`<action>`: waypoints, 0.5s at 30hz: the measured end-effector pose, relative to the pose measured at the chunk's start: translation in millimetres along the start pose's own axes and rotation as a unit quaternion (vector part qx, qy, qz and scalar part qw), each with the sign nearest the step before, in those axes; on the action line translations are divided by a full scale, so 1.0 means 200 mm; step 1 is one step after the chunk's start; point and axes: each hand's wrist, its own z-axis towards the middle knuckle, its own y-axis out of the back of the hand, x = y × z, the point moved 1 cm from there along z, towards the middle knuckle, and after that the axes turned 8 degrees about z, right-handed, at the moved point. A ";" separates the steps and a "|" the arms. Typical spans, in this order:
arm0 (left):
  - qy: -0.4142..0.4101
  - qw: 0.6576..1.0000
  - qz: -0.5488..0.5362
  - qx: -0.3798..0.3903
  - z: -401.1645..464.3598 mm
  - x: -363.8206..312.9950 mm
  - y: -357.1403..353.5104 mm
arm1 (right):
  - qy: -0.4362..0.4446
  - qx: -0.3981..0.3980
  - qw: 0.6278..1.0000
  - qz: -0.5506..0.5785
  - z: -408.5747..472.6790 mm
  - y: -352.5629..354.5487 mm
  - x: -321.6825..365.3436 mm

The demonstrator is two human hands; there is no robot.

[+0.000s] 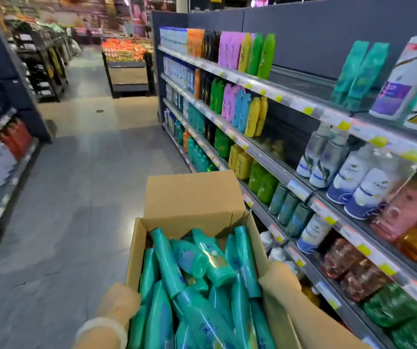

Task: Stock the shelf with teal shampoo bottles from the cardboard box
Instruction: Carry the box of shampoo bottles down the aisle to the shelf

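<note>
Carrying the cardboard box (195, 197) along the aisle, the person has it held between both hands at its near end. The left hand (119, 298) grips the left wall of the box, fingers wrapped over the outside edge. The right hand (281, 279) lies against the right wall near the rim; whether its fingers curl around the cardboard cannot be told, since they are not clearly shown.

The box is open, its far flap upright, and it is heaped with teal bottles (197, 278) lying loosely across one another, up to about the rim. None appears to have been taken out.

On the shelf (310, 109) at the right, two teal bottles (361, 74) already stand on the top tier, with bare space to their left. This gap is judged the likely destination.

Assessment: stocking looks barely begun or not begun. Remaining work is setting the box down and moving the full load to the shelf.
</note>
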 end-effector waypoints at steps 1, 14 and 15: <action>0.013 1.000 -0.002 -0.005 0.11 -0.04 0.00 | -0.002 0.001 1.000 -0.006 0.07 0.01 0.07; 0.019 1.000 -0.005 -0.012 1.26 -0.54 0.33 | -0.004 0.001 1.000 -0.021 1.01 0.04 0.94; 0.011 1.000 -0.004 -0.011 1.37 -0.59 0.36 | -0.014 0.001 1.000 -0.012 1.10 0.03 1.00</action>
